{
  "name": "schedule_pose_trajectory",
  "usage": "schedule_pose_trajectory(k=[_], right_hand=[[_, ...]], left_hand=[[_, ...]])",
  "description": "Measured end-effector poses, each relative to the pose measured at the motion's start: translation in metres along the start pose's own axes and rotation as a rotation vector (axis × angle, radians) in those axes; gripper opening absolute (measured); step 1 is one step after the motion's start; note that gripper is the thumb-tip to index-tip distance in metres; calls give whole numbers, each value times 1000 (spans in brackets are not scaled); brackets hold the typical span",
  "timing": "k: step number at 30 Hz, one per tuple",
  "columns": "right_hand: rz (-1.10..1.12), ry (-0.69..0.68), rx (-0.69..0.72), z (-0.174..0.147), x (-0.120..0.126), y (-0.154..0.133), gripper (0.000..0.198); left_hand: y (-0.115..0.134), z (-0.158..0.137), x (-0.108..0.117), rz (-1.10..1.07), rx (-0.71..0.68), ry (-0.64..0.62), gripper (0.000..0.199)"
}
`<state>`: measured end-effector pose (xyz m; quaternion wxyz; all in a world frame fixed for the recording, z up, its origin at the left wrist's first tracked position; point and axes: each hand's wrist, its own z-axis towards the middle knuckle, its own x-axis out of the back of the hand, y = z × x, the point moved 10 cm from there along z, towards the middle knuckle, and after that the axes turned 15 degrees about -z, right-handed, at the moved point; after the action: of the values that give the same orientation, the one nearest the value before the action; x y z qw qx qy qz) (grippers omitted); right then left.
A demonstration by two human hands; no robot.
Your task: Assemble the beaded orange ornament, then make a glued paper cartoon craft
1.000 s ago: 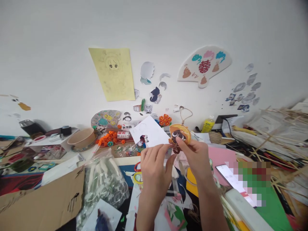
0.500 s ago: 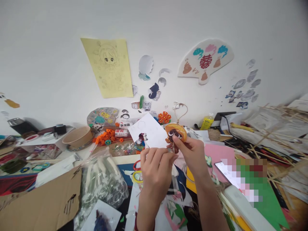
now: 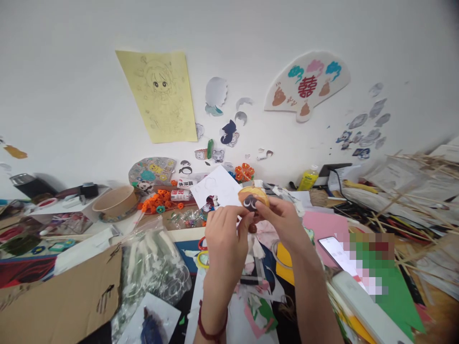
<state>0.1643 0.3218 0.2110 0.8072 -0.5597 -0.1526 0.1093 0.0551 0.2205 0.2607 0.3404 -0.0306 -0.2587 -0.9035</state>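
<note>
A small cartoon pendant [image 3: 250, 199], with an orange-yellow top, a dark brown face and big white eyes, is held up over the table. My right hand [image 3: 285, 220] grips its right side, thumb across the front. Closed fingers of my left hand [image 3: 225, 234] pinch at its lower left edge, hiding part of it. Just below the pendant a small brown bead [image 3: 253, 228] shows between the hands. Behind my left hand stands a white paper [image 3: 218, 184] with a cartoon figure on it.
Scissors [image 3: 202, 251] with red and yellow handles lie left of my left wrist. A plastic bag [image 3: 154, 263] of white and green pieces and cardboard [image 3: 64, 296] are at left. A phone [image 3: 335, 253] lies at right, bamboo sticks [image 3: 401, 205] beyond. Paper scraps [image 3: 258, 306] lie below.
Both hands have shifted slightly left with the pendant, and my left fingers have risen to its edge. The pendant's cord loop, upright before, no longer shows above it.
</note>
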Motion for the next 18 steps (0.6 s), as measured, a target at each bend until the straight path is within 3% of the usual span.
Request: schedule_pose_trajectory(k=[2, 6, 9, 18], right_hand=[[59, -129, 25, -1, -9, -3, 18], [109, -301, 32, -4, -24, 2, 30], [53, -284, 35, -3, -24, 6, 36], [-163, -211, -14, 0, -20, 12, 33]], left_hand=[[-4, 1, -1, 6, 20, 8, 7], [-13, 1, -6, -93, 66, -14, 6], [-15, 2, -8, -131, 63, -42, 7], [-13, 4, -1, -34, 27, -26, 14]])
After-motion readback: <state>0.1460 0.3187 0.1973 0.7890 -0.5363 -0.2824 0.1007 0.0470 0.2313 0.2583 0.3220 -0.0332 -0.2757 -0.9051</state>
